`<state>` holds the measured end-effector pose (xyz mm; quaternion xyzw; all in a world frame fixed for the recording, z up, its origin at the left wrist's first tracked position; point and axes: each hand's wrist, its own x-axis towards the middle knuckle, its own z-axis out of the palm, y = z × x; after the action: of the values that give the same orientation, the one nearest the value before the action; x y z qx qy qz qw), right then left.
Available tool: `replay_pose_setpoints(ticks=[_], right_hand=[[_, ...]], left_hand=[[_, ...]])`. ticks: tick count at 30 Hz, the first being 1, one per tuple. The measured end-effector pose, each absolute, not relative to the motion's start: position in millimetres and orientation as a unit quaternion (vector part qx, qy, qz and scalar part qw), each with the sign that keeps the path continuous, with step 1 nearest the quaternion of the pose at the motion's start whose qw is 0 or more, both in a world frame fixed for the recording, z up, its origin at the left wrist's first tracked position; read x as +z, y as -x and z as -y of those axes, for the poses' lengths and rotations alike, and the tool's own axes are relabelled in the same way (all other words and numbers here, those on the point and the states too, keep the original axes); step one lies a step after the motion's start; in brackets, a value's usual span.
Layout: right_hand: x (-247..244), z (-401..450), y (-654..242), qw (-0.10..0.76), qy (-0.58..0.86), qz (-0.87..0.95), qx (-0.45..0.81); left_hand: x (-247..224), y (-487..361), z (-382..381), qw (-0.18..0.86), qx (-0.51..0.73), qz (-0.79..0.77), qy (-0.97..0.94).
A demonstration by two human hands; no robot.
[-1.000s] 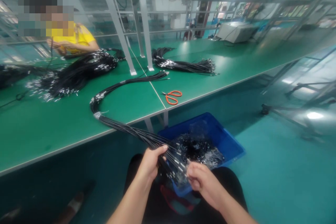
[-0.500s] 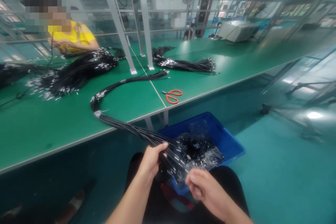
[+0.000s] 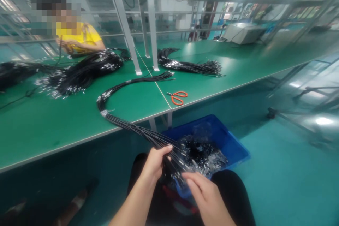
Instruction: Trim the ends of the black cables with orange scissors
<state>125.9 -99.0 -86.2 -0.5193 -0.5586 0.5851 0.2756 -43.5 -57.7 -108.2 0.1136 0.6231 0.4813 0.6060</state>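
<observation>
My left hand (image 3: 156, 162) is closed around a bundle of thin black cables (image 3: 137, 130) near their ends, thumb on top. Metallic-looking tips fan out beyond my grip to the right. From there the bundle runs up over the table edge and curves across the green tabletop, where a whitish tie (image 3: 104, 113) wraps it. My right hand (image 3: 205, 192) is at the fanned tips, fingers stretched out and thumb a little apart. Whether its fingertips touch a cable is hard to make out. Orange-handled scissors (image 3: 178, 97) lie on the table near its front edge.
A blue bin (image 3: 233, 144) holding dark and clear scraps stands below the table edge. More cable bundles lie on the green table (image 3: 39, 130), a large one (image 3: 84, 72) and another (image 3: 190, 66). Shelf posts (image 3: 152, 24) rise from it. A person in yellow (image 3: 90, 37) sits across.
My right hand has gone from curled fingers to stretched ones, and moved slightly left to the cable tips. My left hand keeps its hold. The whole view has shifted a little.
</observation>
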Motion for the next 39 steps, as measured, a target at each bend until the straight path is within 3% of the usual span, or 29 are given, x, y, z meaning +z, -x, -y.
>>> replay_pose_setpoints(ticks=[6,19,31,39], right_hand=[[-96,88,-109,0.228,0.530,0.578,0.578],[-98,78,-116,0.196,0.479,0.408,0.752],[-78,75,-120,0.220,0.492,0.465,0.702],[-80,82,-135,0.174,0.487,0.431,0.739]], left_hand=[[-104,41,63,0.602,0.523,-0.593,-0.108],[-90,39,96,0.640,0.527,-0.540,-0.145],[-89,35,82,0.603,0.534,-0.568,-0.171],[-84,37,74,0.599,0.542,-0.571,-0.147]])
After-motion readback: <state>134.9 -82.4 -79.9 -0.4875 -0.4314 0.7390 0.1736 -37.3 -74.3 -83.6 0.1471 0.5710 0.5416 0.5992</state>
